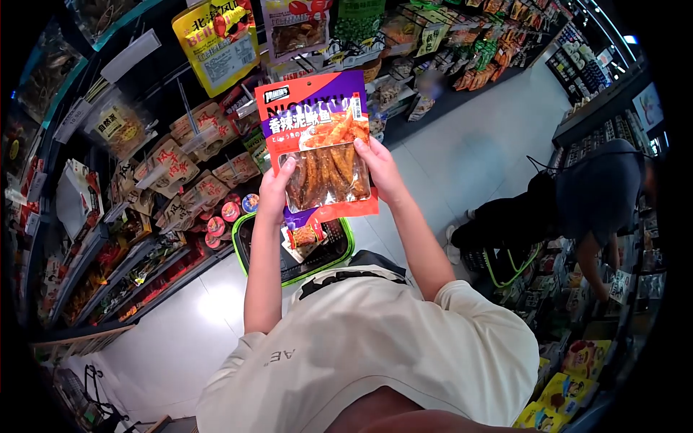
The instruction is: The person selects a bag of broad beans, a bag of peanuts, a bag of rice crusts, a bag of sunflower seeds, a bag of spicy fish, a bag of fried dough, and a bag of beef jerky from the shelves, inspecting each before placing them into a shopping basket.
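Both of my hands hold up a red and purple snack packet [328,177], upright in front of me. Brown dried fish pieces show through its clear window. My left hand [276,189] grips the lower left edge, thumb on the front. On the opposite edge, my right hand [380,169] pinches with its thumb on the front too; the fingers of both hands are mostly hidden behind. Below the packet is a black shopping basket with a bright green rim [351,242], partly covered by my left forearm. A small red and yellow packet [306,235] lies in it.
Shelves on the left carry several snack bags, including a hanging yellow bag [216,47] and round tubs [231,211]. To the right, another person [603,187] bends toward a shelf, near a green-rimmed basket [516,270]. Pale floor tiles [462,155] run between the shelves.
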The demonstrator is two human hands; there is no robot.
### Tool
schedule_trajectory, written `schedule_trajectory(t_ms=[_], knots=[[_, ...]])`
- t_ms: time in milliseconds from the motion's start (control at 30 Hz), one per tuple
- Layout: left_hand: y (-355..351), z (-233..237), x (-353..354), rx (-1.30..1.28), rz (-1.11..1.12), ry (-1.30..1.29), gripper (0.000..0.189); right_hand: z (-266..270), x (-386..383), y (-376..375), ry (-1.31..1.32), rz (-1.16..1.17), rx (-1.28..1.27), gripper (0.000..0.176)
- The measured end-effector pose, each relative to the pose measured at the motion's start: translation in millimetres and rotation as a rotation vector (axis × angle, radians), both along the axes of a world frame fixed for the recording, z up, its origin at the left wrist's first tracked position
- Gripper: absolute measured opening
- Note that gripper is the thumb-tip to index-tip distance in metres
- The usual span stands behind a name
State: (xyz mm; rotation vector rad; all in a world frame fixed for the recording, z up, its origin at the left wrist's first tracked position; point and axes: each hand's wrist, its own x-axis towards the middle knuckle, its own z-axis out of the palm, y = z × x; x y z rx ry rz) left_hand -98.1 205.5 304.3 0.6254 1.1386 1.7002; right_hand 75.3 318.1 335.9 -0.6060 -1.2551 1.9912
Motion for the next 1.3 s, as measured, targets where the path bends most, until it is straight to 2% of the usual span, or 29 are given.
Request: schedule_trajectory(t_ms=[200,367,533,633,733,1000,1200,1300], knots=[[22,-9,11,-0.033,0.019,-0.03,0.036,-6,12,26,-0.051,0.036,0.002,0.032],[46,-13,26,-0.045,0.051,-0.032,0.035,-37,15,70,-0.063,0.117,0.064,0.032],[115,-23,124,-0.098,0.077,-0.095,0.039,-27,98,147,0.084,0.16,-0.048,0.03],[132,-34,151,-0.097,-0.025,-0.105,0.039,-37,116,180,0.051,0.07,-0.006,0.029],[146,-40,171,-0.159,0.008,-0.073,0.033,-35,130,204,0.061,0.097,-0.029,0.03],[168,-9,188,-0.152,-0.014,0.014,0.032,-40,143,226,0.089,0.099,-0.14,0.031],[161,-25,187,-0.21,-0.06,0.052,0.037,-45,148,221,0.013,0.102,-0.029,0.029],[154,-17,187,-0.255,-0.132,0.175,0.044,-48,148,219,-0.06,0.054,-0.025,0.027]])
